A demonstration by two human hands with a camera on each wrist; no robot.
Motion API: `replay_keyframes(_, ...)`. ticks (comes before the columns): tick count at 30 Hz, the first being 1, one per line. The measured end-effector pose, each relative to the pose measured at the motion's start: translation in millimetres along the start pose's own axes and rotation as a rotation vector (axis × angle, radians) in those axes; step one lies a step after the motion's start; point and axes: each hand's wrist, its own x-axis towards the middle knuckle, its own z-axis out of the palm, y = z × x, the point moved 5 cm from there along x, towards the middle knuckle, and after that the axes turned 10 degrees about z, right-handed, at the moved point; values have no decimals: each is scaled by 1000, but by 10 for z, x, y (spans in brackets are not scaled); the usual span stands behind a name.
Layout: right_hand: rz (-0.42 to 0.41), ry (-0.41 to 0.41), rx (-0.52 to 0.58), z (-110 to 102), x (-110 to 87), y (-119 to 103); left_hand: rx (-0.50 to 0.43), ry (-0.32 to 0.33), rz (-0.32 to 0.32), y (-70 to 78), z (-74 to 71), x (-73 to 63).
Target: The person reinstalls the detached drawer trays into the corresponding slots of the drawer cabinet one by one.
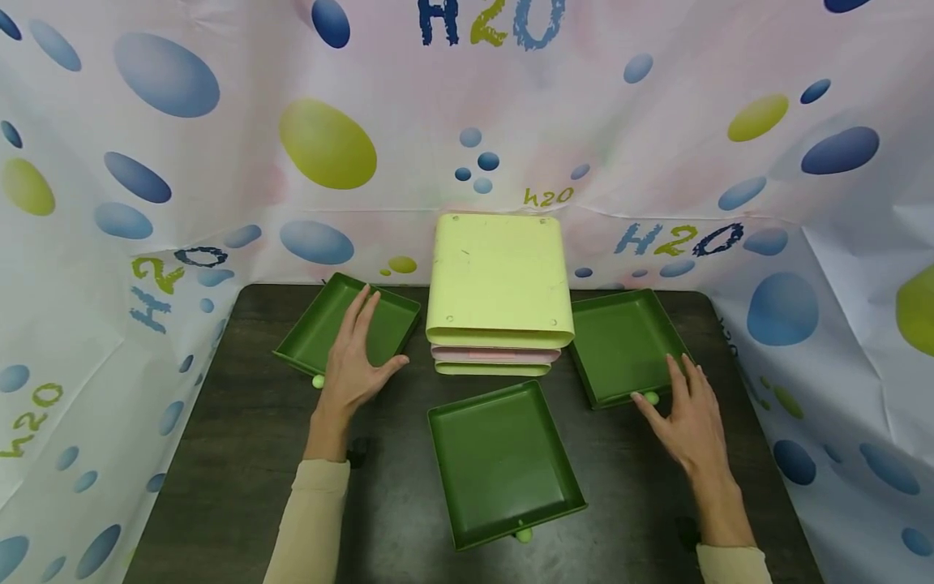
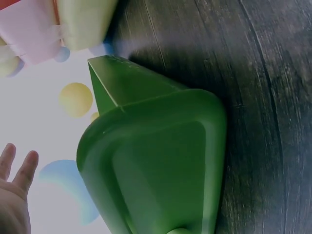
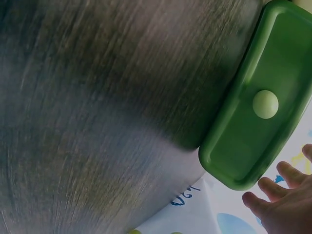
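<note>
Three shallow green drawers with pale green knobs lie on the dark table. My left hand [image 1: 352, 367], fingers spread, is over the left drawer [image 1: 310, 321]. In the left wrist view that drawer's front panel [image 2: 161, 161] fills the middle, with my fingers [image 2: 25, 171] off to its side. My right hand [image 1: 691, 423] is at the near corner of the right drawer [image 1: 620, 345], thumb by its knob [image 1: 652, 398]. The right wrist view shows the round knob [image 3: 265, 104] bare and my extended fingers [image 3: 275, 189] beside the panel. Between my hands lies the third drawer [image 1: 503, 462], turned at an angle.
A pale yellow cabinet [image 1: 499, 276] stands at the back centre, with a pinkish layer [image 1: 496, 354] under its top section. Behind and beside the dark wood table [image 1: 226, 454] hangs a white sheet [image 1: 416, 97] printed with coloured ovals and H2O lettering.
</note>
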Motion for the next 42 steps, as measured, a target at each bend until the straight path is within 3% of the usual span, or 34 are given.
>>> replay_keyframes(5, -2, -6, 5, -5, 32, 21, -50, 14, 5, 14, 5, 25)
replay_keyframes(16, 10, 1, 20, -30, 105, 64, -203, 40, 78, 144, 53, 256)
replay_keyframes(42, 54, 12, -11, -94, 306, 133, -302, 102, 143, 230, 169, 372)
